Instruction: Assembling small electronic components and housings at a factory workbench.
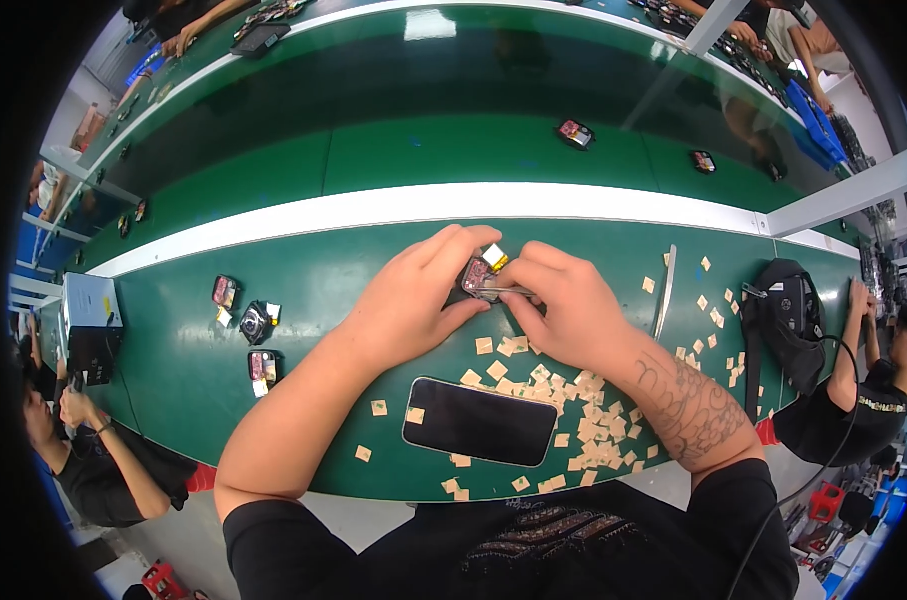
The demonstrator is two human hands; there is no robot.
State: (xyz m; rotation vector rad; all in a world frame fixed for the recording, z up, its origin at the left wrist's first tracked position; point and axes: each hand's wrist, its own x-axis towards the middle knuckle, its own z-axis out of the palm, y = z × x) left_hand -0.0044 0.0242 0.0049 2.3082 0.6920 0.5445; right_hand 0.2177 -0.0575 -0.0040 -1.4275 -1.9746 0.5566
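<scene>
Near the middle of the green table, my left hand is closed around a small black device with its inside exposed. A white battery-like piece with a yellow edge sticks up from the device's far side. My right hand pinches metal tweezers, whose tips reach into the device. Fingers hide part of the case and the exact spot the tips touch. Below the hands lies a dark-screened phone, with many small beige square pieces scattered beside it and toward the right forearm.
Three similar small devices lie left of my left forearm. A thin metal strip and a black bag are at right, a box at far left. Beyond the white rail, a green belt carries more devices. Co-workers sit on both sides.
</scene>
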